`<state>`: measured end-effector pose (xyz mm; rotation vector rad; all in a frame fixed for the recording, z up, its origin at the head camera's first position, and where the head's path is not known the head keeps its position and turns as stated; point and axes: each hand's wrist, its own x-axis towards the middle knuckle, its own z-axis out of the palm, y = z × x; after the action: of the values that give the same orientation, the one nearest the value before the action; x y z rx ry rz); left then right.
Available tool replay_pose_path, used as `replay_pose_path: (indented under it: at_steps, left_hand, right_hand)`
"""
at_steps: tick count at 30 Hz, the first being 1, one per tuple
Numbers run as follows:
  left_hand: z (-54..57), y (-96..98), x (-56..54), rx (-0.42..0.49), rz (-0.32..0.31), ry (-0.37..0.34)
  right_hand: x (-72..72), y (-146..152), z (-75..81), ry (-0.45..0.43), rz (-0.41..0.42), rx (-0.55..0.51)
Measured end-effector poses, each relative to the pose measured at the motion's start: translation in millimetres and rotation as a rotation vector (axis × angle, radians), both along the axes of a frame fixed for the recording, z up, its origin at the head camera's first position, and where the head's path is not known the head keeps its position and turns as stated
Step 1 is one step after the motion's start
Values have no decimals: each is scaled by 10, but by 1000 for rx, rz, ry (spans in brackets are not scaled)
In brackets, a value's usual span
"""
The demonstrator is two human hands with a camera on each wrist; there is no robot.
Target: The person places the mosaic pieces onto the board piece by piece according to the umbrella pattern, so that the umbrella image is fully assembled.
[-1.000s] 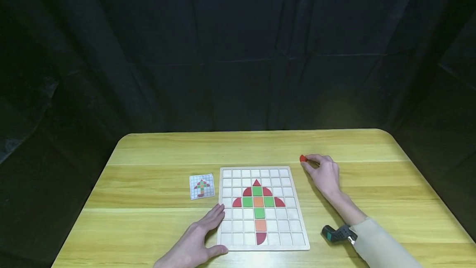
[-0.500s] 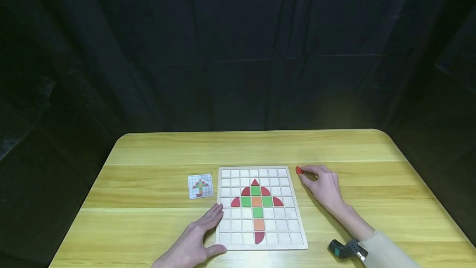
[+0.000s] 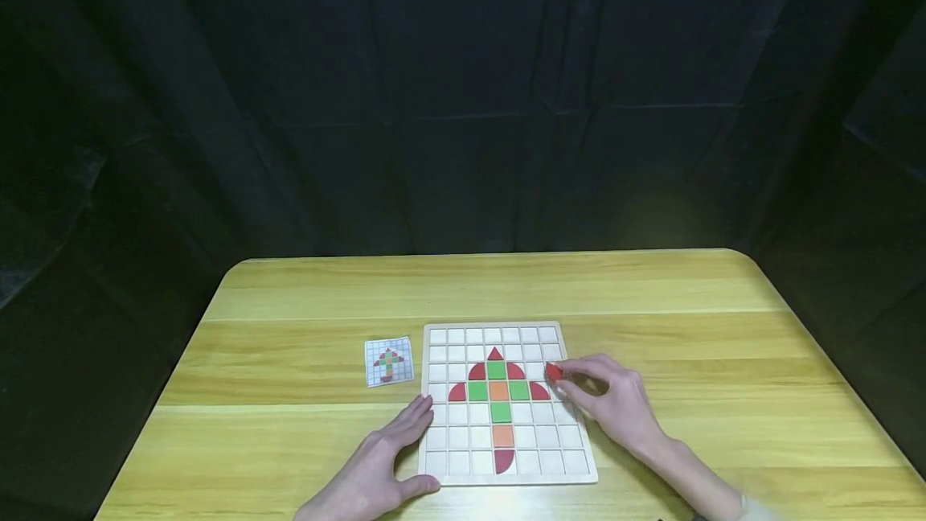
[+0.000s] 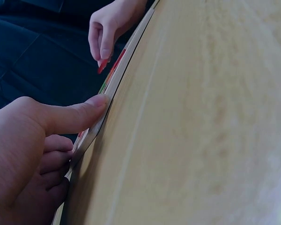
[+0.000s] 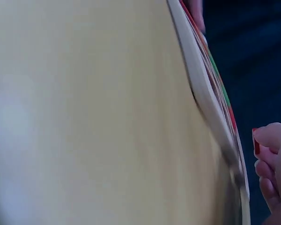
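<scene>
A white gridded board (image 3: 548, 463) lies on the table, with red, green and orange tiles forming an arrow-like figure. Beside its left edge is my left hand (image 3: 372, 465), thumb and fingers spread and touching the rim. The left wrist view shows its thumb (image 4: 77, 117) against the board's side. Above the board's right part, my right hand (image 3: 615, 402) pinches a small red tile (image 3: 554, 372) between thumb and fingers. In the right wrist view this red tile (image 5: 256, 141) appears edge-on, apart from the board; its full outline is partly hidden by the fingertips.
A small printed card (image 3: 389, 362) showing a similar coloured figure on a grid lies left of the board. The wooden table (image 3: 289, 360) reaches back to a black curtain (image 3: 463, 103).
My right hand has carried the red tile left and nearer, from the table beyond the board's right side to over the board. My left hand has stayed at the board's edge.
</scene>
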<state>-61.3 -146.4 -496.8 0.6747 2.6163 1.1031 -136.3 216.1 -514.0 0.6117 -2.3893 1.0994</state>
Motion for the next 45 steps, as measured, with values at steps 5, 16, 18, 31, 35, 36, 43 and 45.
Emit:
replay_pose_path:
  at_steps: [5, 16, 18, 31, 35, 36, 43, 45]
  left_hand:
    - [-1, 0, -2, 9, -1, 4]
    - [15, 3, -6, 8, -1, 6]
    - [20, 1, -5, 5, -1, 3]
    - [2, -5, -1, -6, -5, 25]
    - [4, -3, -3, -5, 2, 11]
    - [5, -1, -3, -7, 2, 11]
    - [6, 9, -2, -6, 7, 3]
    - [5, 11, -3, -3, 8, 3]
  right_hand:
    - [258, -288, 35, 28, 177, -40]
    - [531, -701, 3, 136, 473, -15]
    - [541, -732, -17, 162, 498, 2]
    - [567, -819, -66, 303, 519, 105]
    - [568, -827, -79, 326, 509, 103]
    - [572, -827, -84, 323, 507, 102]
    - [590, -831, -135, 340, 484, 83]
    - [593, -831, -150, 354, 479, 76]
